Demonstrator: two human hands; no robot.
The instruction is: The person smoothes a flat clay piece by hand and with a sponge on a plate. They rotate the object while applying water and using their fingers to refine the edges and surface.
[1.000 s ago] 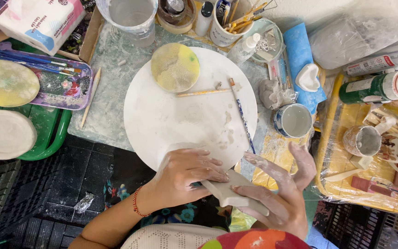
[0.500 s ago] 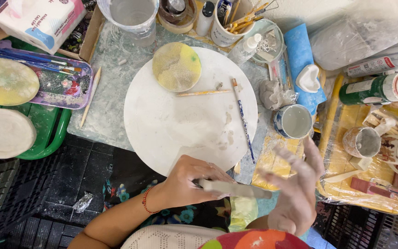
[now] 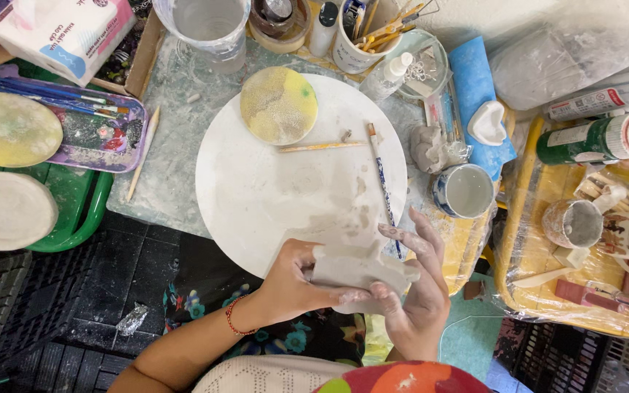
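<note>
Head view, looking down; both hands grasp one flat grey clay slab [image 3: 358, 269] at the near edge of the round white board [image 3: 285, 196]; slab sits just above the board's near rim, partly over it. Left hand [image 3: 293, 280] clenched on the slab's left end, thumb on top, red bracelet [image 3: 231, 320] at the wrist; right hand [image 3: 413, 291] supports the slab's right end from beneath and the side, fingers [image 3: 416, 236] spread and clay-smeared, not fully closed.

On the board, far side: a round yellow-grey disc [image 3: 279, 105]; a wooden stick [image 3: 322, 146] lying left to right; a thin blue-patterned brush [image 3: 382, 182] lying far to near, its near tip close to the right hand. Right of the board: a blue-and-white cup [image 3: 466, 191]; lump of grey clay [image 3: 431, 148]; blue cloth [image 3: 475, 87]. Left on the surface: green tray [image 3: 74, 211]; purple tray of brushes [image 3: 89, 120]; two pale discs [image 3: 5, 207].
</note>
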